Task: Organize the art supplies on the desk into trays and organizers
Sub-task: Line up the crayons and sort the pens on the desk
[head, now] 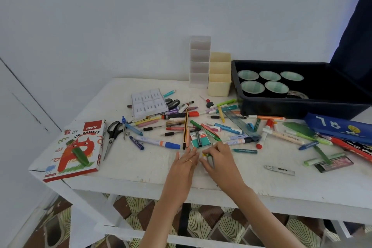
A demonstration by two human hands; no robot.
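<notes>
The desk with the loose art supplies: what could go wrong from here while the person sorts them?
1. The oil pastels box lies at the left front corner of the desk, reaching its edge; a nudge may push it off.
2. The grey crayon lies loose near the front edge and may roll off.
3. The scissors beside the box and the compass lie in the pile. While the right hand grips pens, the open left hand could meet their points.

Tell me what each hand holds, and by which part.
Right hand grips a grey-green stick, crayon or pen; its fingers hide which part. Left hand lies flat, holding nothing.
</notes>
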